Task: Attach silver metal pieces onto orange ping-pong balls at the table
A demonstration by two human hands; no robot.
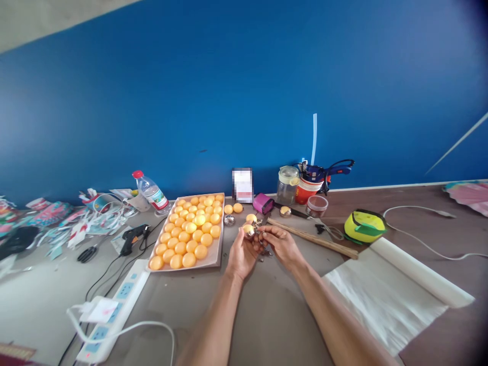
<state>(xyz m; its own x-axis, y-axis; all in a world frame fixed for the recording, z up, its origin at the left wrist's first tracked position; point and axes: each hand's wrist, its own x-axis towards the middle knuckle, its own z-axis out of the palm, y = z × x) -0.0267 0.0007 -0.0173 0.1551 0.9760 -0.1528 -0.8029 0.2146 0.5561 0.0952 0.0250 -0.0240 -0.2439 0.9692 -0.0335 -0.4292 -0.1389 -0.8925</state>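
Note:
Between my two hands is an orange ball (248,230) partly covered with shiny silvery pieces. My left hand (244,254) is closed around its lower side. The fingertips of my right hand (280,245) pinch at its right edge, on or beside small metallic bits too tiny to name. Just behind my fingers lies another orange ball (251,217). A silver-patterned ball (229,219) and two plain orange balls (233,208) sit a little farther off to the left. Small dark bits (267,252) lie on the table under my right hand.
At left, a shallow box (220,254) holds many orange balls. Near it are a bottle (152,193), a glue gun (133,238), scissors (87,253) and a power strip (125,291). Rightward are a wooden stick (312,238), a yellow-green pouch (364,226), a white roll (415,274) and a glass jar (287,185).

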